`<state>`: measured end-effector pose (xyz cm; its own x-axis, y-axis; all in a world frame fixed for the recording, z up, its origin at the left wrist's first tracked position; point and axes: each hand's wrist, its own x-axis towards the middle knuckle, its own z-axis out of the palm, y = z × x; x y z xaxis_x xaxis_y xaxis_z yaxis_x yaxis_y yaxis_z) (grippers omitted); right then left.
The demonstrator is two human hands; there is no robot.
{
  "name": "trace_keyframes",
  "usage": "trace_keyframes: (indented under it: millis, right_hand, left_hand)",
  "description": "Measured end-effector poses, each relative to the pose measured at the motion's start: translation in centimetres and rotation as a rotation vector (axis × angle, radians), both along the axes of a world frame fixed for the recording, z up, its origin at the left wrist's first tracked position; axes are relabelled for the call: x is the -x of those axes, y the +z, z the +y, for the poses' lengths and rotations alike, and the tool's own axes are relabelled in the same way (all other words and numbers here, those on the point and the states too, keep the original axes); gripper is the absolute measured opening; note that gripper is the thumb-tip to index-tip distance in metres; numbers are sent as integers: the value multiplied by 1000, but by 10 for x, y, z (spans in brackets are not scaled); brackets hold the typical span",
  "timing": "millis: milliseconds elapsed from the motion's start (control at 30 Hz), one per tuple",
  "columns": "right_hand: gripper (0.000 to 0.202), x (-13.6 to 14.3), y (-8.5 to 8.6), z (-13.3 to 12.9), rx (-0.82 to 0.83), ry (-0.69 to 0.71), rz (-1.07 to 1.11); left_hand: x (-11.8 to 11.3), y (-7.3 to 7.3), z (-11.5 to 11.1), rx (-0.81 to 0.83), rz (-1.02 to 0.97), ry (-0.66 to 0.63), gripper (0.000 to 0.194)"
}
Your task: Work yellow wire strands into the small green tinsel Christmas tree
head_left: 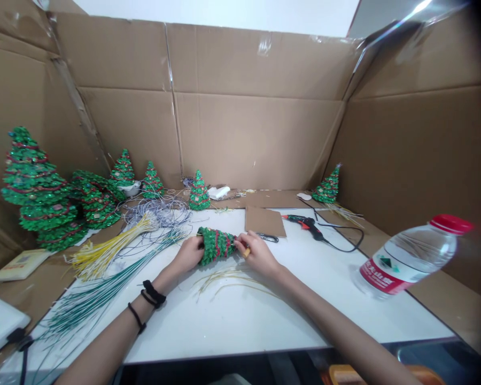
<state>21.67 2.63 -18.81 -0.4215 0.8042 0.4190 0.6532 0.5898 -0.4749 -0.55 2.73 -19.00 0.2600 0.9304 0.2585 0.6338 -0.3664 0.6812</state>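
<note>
A small green Christmas tree ornament [217, 245] with red garland lies on its side between my two hands, just above the white tabletop. My left hand [189, 254] is closed on its wide base at the left. At the narrow tip, my right hand [256, 253] pinches close to the tree's point; an orange-yellow bit [247, 252] shows by its fingers, too small to name. Thin pale yellow strands [228, 276] lie on the table right below the tree. Behind my right hand are a brown cardboard square [265, 221] and a dark-handled cutter [268, 237].
A glue gun [307, 224] with a black cord lies at the back right, near a large water bottle [412, 256]. Yellow [108, 251] and green wire bundles [100, 291] spread at left. Several finished trees [38, 187] stand along the cardboard walls [256, 123]. A white device [2, 323] sits front left.
</note>
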Motion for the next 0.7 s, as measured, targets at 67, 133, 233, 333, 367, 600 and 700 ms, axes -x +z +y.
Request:
trace_keyframes:
  millis: [67,133,233,333,367,600,700]
  right_hand:
    - [22,1,0,0,7,2,3]
    - [23,2,-1,0,14,-4,3]
    - [24,3,-3,0,13,-18,4]
    - [24,3,-4,2,7,-5,14]
    - [25,3,-4,2,5,-2,21]
    - [25,-6,-3,10,-66,-2,148]
    - [28,-9,-4,14,-52,118,145]
  left_hand:
    - [-1,-1,0,2,0,21,21]
    - [-2,-3,0,4,-8,41,19]
    - [-2,-6,1,-1,-33,38,20]
    - [-1,-7,2,-1,-45,43,21]
    - [-1,-7,2,-4,-42,46,21]
    - [2,-7,2,-10,-5,19,21]
    - [3,-7,3,-14,-5,15,22]
